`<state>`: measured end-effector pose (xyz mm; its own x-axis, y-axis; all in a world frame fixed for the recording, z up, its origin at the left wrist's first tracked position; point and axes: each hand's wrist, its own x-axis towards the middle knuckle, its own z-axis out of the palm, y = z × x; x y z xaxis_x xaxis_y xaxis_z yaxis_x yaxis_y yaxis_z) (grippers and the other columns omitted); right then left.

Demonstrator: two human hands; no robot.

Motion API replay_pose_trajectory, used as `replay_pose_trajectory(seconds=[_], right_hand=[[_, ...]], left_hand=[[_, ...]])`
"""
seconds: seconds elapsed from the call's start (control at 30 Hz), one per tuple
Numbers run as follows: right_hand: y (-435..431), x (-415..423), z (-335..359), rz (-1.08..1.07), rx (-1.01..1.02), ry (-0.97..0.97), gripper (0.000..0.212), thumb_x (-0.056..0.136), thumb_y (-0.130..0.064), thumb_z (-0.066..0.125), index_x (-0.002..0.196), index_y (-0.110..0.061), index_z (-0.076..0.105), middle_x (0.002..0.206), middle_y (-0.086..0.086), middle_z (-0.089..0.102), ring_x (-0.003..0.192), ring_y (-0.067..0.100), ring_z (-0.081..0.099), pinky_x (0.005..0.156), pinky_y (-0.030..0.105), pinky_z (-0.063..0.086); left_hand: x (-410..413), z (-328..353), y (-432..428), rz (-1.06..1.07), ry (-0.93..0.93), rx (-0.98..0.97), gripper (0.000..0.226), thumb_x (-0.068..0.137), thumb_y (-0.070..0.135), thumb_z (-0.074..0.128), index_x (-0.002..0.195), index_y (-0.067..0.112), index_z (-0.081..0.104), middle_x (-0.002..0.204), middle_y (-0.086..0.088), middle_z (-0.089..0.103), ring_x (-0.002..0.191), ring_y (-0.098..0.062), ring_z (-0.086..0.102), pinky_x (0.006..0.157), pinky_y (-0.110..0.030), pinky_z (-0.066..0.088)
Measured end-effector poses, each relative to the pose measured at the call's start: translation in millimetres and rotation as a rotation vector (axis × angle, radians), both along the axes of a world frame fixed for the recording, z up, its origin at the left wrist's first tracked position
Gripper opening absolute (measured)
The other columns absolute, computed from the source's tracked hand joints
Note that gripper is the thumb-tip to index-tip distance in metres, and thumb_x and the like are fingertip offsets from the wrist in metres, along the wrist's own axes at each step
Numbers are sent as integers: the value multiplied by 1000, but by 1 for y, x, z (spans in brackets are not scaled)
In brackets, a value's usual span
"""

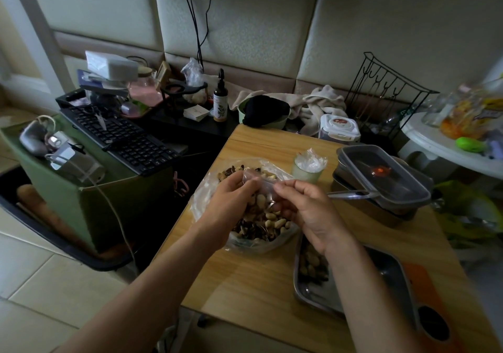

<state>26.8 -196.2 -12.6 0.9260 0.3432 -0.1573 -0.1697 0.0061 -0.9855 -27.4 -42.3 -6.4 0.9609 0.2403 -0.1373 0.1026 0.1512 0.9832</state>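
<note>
A large clear plastic bag (209,189) full of mixed nuts and seeds lies open on the wooden table (245,279). Above it, my left hand (231,203) and my right hand (307,208) both pinch a small clear plastic bag (261,184), stretched between them. A few pale nuts show through the small bag just under my fingers. A steel tray (392,268) with some nuts in its left end sits under my right forearm.
A cup (307,171) stuffed with clear bags stands behind the nut bag. Stacked lidded containers (381,178) with a metal handle sit at right. A black keyboard (122,135) lies on a green box left of the table. Clutter lines the back wall.
</note>
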Motion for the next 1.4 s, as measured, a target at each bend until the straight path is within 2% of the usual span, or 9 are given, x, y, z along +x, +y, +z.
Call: replay_pose_trajectory(seconds=[0.3,0.5,0.7,0.83,0.9,0.97,1.1,1.27,1.4], right_hand=[[1,-2,1,-5,-50,-38,3,95,-17,72,94,-14,73,79,1,72,69,11,65,63,22,50],[3,-2,3,-15,0,-7,7,94,-16,72,88,-18,71,77,0,69,68,11,62,65,25,47],[3,-3,4,-32,10,1,14,95,-16,69,81,-21,68,75,-2,68,67,7,62,62,22,48],[4,-4,5,-21,13,-11,20,94,-14,68,76,-22,66,73,-3,66,65,8,59,61,21,47],[5,-4,5,-20,2,-19,23,94,-14,68,73,-24,66,73,-3,64,65,9,58,62,23,46],[5,-4,4,-28,-10,-39,25,94,-15,68,71,-26,66,75,-1,64,69,11,58,64,25,47],[6,-5,2,-56,-56,-105,21,94,-16,67,76,-26,66,78,0,63,72,14,58,69,29,47],[9,-7,2,-65,-90,-129,16,96,-17,65,81,-23,68,79,2,65,75,16,59,69,31,48],[9,-8,3,-36,-96,-99,13,96,-24,67,87,-19,74,88,10,73,89,23,68,83,39,53]], left_hand=[[-4,5,-1,26,9,-18,19,103,27,58,104,12,70,73,3,76,64,-6,73,51,-16,53],[-4,3,0,28,26,-39,17,101,35,60,98,24,73,83,0,79,76,-13,76,56,-21,57],[-4,1,-1,-14,9,34,16,94,32,70,100,18,74,88,-4,78,79,-20,75,69,-32,60],[-3,0,1,-11,25,12,16,95,28,69,100,14,75,89,-14,76,78,-23,72,62,-29,57],[-3,1,0,-15,13,-3,19,96,26,69,103,10,74,98,-24,73,82,-27,70,69,-33,57],[-4,0,0,-14,4,-5,19,96,26,69,104,10,74,102,-26,71,83,-27,69,72,-35,57],[-3,1,-1,-18,-7,-7,16,96,26,69,102,13,73,101,-23,72,83,-27,70,74,-38,57],[-4,0,0,-39,-15,-47,9,97,23,67,96,17,73,85,-7,77,74,-17,74,58,-24,56],[-4,0,0,-35,-37,-26,12,97,22,67,101,12,71,75,0,75,69,-12,73,56,-21,54]])
